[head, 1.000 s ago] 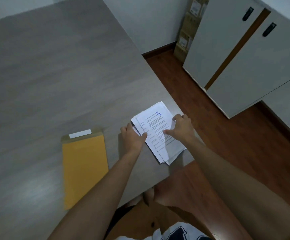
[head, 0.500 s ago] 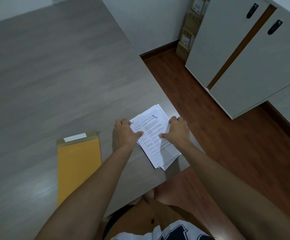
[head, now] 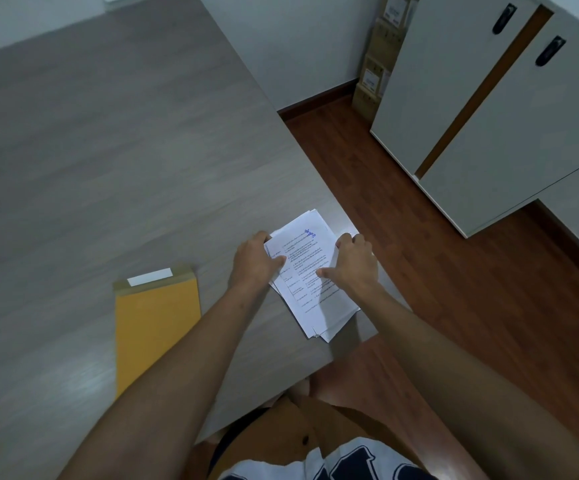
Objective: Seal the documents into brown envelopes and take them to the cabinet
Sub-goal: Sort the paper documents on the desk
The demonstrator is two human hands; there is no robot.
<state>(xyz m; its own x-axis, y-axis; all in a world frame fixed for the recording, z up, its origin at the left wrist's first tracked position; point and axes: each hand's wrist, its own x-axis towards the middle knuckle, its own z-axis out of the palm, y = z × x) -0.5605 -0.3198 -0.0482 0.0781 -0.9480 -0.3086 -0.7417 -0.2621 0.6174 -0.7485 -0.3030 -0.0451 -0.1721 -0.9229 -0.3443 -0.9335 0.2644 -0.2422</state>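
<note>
Head view: left hand [head: 255,261] and right hand [head: 354,263] clamp opposite edges of the documents [head: 310,275] (near the table's [head: 108,150] corner); brown envelope [head: 156,327] at their nine o'clock; cabinet [head: 509,109] at two o'clock.

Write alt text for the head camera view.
Both hands, left hand and right hand, grip the side edges of a stack of printed documents near the corner of a grey table. A brown envelope lies flat to their left; a white cabinet stands across the wooden floor.
</note>
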